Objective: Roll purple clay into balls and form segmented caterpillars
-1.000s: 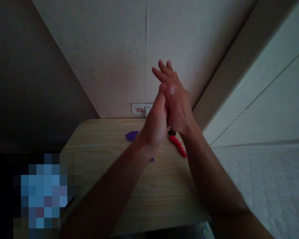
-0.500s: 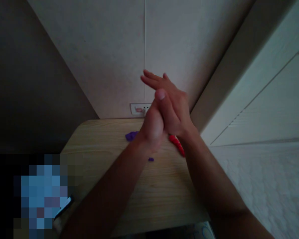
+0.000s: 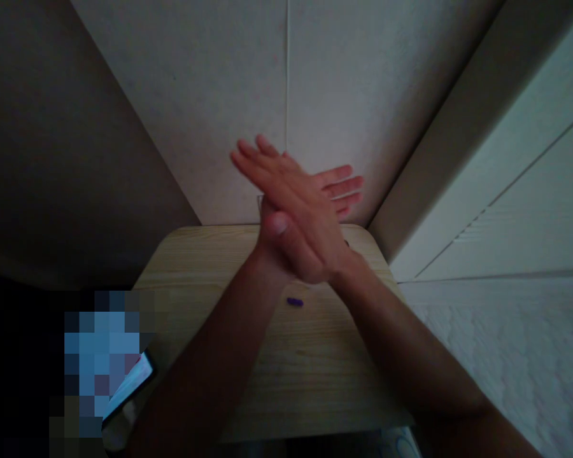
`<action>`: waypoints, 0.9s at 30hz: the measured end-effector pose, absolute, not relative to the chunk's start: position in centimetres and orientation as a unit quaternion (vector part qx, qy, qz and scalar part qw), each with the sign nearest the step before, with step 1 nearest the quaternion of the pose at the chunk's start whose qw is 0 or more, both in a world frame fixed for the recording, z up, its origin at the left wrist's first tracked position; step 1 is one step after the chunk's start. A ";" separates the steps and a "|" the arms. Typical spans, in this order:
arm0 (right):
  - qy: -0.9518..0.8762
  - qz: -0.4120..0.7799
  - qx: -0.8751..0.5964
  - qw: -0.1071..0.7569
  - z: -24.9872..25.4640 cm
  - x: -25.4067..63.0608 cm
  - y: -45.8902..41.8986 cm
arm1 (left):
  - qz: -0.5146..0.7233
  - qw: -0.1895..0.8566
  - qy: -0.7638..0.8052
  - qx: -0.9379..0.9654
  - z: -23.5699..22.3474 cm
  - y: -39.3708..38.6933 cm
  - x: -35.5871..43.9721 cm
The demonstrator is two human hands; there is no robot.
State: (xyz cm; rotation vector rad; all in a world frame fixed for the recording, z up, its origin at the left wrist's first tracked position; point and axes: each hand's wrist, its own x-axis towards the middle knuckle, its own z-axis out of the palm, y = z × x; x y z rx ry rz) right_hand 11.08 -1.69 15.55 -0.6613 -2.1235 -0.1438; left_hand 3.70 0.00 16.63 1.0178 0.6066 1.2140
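Note:
Over the wooden table, my right hand (image 3: 303, 200) lies flat across my left hand (image 3: 340, 189), palm to palm. The right fingers stretch toward the upper left, while the left fingers stick out spread to the right. Anything between the palms is hidden. Below the wrists, a small purple piece (image 3: 295, 301), like modelling clay, lies on the tabletop. A tiny dark bit (image 3: 347, 243) shows just past my right wrist. My hands and arms cover the spot where the larger purple lump and the red segmented strip lay in earlier frames.
The light wooden table (image 3: 248, 413) has rounded back corners and stands against a pale wall (image 3: 210, 114). At the lower left is a lit phone (image 3: 132, 381), beside a blurred-out patch. A white quilted surface (image 3: 510, 362) lies to the right, below a pale panel (image 3: 520, 222).
My hands have slid across each other from nearly aligned to crossed. The right fingers have swung left and lower, and the left fingers now show on the right. More of the phone is visible.

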 end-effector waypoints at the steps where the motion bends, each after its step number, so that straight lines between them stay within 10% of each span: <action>1: -0.846 -0.060 -0.276 0.452 15.7 12.4 -1.1 | 0.526 0.672 0.267 0.448 16.6 -0.6 4.7; 27: -0.636 0.184 -0.376 0.649 15.3 16.6 2.1 | 0.547 0.670 0.245 0.438 13.4 2.0 3.1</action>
